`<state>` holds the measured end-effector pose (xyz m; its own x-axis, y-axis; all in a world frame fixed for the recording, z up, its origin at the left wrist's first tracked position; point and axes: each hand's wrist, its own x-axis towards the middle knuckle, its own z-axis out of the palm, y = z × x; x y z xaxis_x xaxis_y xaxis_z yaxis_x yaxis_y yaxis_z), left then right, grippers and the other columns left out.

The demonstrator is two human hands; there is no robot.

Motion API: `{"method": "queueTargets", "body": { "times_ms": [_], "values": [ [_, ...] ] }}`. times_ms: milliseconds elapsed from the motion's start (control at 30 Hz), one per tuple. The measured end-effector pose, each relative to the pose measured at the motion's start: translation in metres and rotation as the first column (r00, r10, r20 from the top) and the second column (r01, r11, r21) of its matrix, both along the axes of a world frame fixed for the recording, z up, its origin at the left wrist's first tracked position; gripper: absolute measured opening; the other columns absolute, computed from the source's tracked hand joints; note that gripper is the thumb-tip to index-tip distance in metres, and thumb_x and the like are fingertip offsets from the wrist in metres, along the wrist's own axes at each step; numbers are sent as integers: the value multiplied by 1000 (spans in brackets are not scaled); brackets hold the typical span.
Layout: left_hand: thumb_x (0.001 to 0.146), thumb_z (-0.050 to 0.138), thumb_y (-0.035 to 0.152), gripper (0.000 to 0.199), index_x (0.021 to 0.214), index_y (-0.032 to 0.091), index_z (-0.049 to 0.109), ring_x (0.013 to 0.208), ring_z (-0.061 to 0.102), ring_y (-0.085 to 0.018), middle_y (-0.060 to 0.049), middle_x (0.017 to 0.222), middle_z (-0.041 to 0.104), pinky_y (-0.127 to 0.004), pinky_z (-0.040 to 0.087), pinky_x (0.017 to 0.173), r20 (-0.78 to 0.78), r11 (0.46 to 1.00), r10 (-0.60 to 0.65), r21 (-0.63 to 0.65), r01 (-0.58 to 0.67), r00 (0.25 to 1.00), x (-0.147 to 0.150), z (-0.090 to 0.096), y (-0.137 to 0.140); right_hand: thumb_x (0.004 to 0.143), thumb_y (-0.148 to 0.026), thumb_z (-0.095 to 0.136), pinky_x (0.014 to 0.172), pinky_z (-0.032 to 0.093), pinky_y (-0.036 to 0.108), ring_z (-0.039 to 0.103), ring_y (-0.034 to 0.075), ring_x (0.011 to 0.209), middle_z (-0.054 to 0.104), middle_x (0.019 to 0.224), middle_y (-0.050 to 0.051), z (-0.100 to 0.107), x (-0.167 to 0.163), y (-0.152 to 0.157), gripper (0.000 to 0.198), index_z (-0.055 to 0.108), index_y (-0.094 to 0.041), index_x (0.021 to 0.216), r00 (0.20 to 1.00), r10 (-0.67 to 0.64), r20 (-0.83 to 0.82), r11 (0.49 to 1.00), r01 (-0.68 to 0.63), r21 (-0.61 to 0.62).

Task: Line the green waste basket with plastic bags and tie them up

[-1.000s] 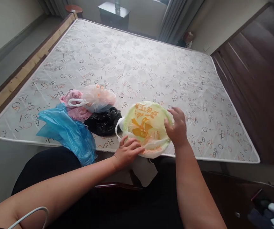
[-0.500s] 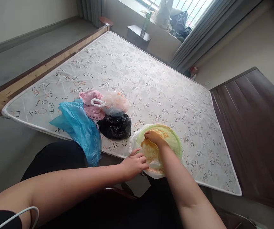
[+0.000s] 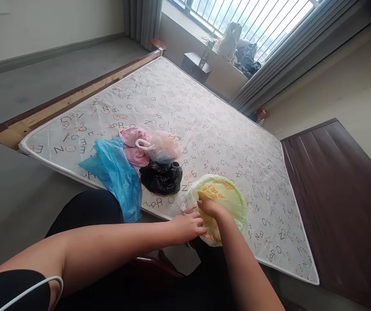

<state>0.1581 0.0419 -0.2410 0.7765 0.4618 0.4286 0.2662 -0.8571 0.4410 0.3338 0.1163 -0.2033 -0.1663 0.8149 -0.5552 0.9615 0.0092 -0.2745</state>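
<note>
A round green-rimmed basket (image 3: pixel 242 198), lined with a thin plastic bag (image 3: pixel 216 196) with orange print, is at the mattress's near edge, close to my lap. My left hand (image 3: pixel 190 225) lies over the near left side of its rim, fingers curled on the bag. Over the bag's inner left side, my right hand (image 3: pixel 209 206) has its fingers closed on the plastic; the fingertips are partly hidden. To the left lie a crumpled black plastic bag (image 3: pixel 162 178), a blue plastic bag (image 3: pixel 116 177) hanging over the edge, a pink cloth (image 3: pixel 135 149) and a tied translucent bag (image 3: pixel 164 147).
The letter-printed mattress (image 3: pixel 201 112) rests in a wooden bed frame (image 3: pixel 85 93), with a dark headboard (image 3: pixel 341 194) at right. A small dark table (image 3: pixel 193 67) bearing a bottle stands beyond, below a barred window. Bags (image 3: pixel 229 43) sit on the sill.
The view has tilted up slightly, showing more of the window. My right hand has shifted slightly toward me inside the rim, still pinching the plastic. My left hand stays at the rim.
</note>
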Motion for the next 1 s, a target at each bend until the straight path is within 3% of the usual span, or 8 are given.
{"method": "queueTargets", "body": {
  "times_ms": [100,267,333,433,500,733,867,1000],
  "values": [
    [101,57,23,14,101,26,72,122,58,-24,-4,107,73,-52,20,125,20,1000,-12,-2,12,1000,0,2,3,100,-29,47,80,57,35,71,20,83,76,95,8,7,12,-38,24,67,-19,108,998,-28,-48,998,25,-61],
    [96,60,16,19,112,22,69,139,50,-29,-8,120,72,-55,22,125,40,997,-73,-4,73,997,-1,6,5,102,-40,42,108,47,61,66,34,121,71,130,12,13,49,-119,38,60,-26,132,989,-79,-128,978,101,180],
    [94,62,16,23,115,21,69,141,49,-31,-9,117,72,-55,24,125,33,995,-98,-21,98,995,0,7,4,101,-45,43,116,32,74,63,38,127,67,137,11,15,70,-154,45,52,-32,143,983,-147,-111,917,177,357],
    [94,61,17,26,118,22,68,145,45,-33,-10,124,70,-57,24,125,18,993,-102,-64,103,995,2,8,3,99,-42,45,116,30,79,53,42,137,56,150,11,15,101,-208,58,32,-43,156,970,-211,-123,730,240,639],
    [92,62,17,31,122,22,67,147,42,-36,-11,131,67,-58,25,124,12,990,-97,-97,98,995,4,9,4,97,-38,45,110,34,84,57,45,132,58,148,8,14,115,-237,62,29,-50,156,990,-92,-103,726,137,674],
    [86,65,12,41,125,23,65,148,41,-34,-11,132,67,-58,25,124,48,986,-59,-150,66,997,7,6,3,92,-23,48,107,50,69,52,39,141,53,154,8,22,121,-248,74,26,-40,160,937,347,-48,835,-285,470],
    [85,64,11,45,128,24,63,146,44,-34,-10,134,66,-58,26,124,29,984,-68,-162,72,997,4,9,0,85,-29,55,115,42,64,32,40,153,29,169,15,37,117,-228,83,26,-26,162,820,572,-25,763,-521,384],
    [87,64,14,44,129,26,62,148,42,-35,-8,139,64,-59,27,123,-25,980,-108,-174,102,994,-2,17,0,82,-39,56,115,40,60,35,38,152,32,167,13,53,116,-207,81,35,-26,159,625,773,-108,633,-750,189]
  ]
}}
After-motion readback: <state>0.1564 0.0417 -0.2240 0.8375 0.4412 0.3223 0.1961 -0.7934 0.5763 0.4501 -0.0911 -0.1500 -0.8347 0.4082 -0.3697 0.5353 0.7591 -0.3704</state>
